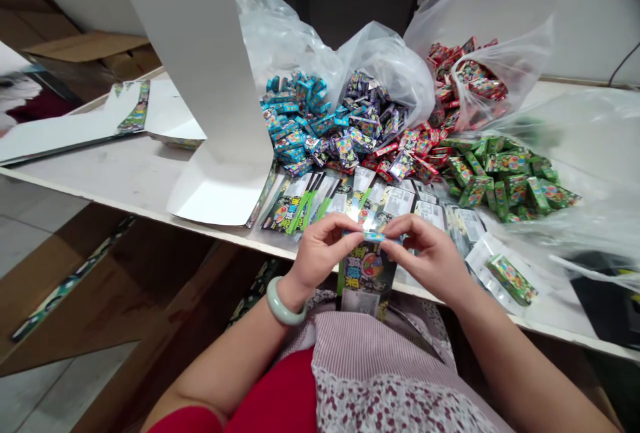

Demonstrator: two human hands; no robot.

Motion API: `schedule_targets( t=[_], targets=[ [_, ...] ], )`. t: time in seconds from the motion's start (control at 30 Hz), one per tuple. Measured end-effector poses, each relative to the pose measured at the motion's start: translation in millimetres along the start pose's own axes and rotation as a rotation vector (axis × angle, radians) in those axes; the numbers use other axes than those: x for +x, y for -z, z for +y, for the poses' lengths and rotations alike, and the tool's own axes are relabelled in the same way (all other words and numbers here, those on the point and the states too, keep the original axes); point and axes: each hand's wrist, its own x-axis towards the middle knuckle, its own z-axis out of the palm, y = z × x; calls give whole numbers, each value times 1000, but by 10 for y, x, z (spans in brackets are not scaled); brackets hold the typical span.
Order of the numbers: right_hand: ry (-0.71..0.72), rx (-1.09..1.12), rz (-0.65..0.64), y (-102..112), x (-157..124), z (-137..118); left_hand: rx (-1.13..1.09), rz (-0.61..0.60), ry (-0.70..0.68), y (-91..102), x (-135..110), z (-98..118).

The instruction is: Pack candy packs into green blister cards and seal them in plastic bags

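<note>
Our left hand [320, 249] and right hand [433, 254] pinch a blue packet [373, 237] by its ends; just below those fingertips hangs a dark printed pouch [369, 271], whether pinched too we cannot tell; we judge the packet light, crushable, best held by its ends, the pouch thin and slippery

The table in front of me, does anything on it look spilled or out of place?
Slightly, yes. A lone green pack lies near the front edge of the table at the right, apart from the green pile. A purple pack sits among the red packs, so the colours look mixed. No clear damage shows.
</note>
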Motion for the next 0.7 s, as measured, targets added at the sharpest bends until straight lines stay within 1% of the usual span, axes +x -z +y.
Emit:
schedule_targets(
  t=[0.1,0.2,0.27,0.4,0.47,0.57,0.7],
  targets=[
    [-104,33,-57,-13,109,-49,-8,29,83,-17,80,41],
    [-127,80,-133,-8,175,-65,1,-45,129,24,114,58],
    [-91,45,-156,-2,183,-79,0,-110,119,76,109,62],
    [31,-119,-175,14,159,-118,-25,-211,86,174,77,51],
    [26,-116,-203,27,159,-133,-52,-248,85,192,69,42],
    [-1,-100,-229,47,177,-149,-83,-261,78,187,73,28],
    [150,-284,-238,67,173,-154,-76,-270,90,188,76,7]
  ],
)
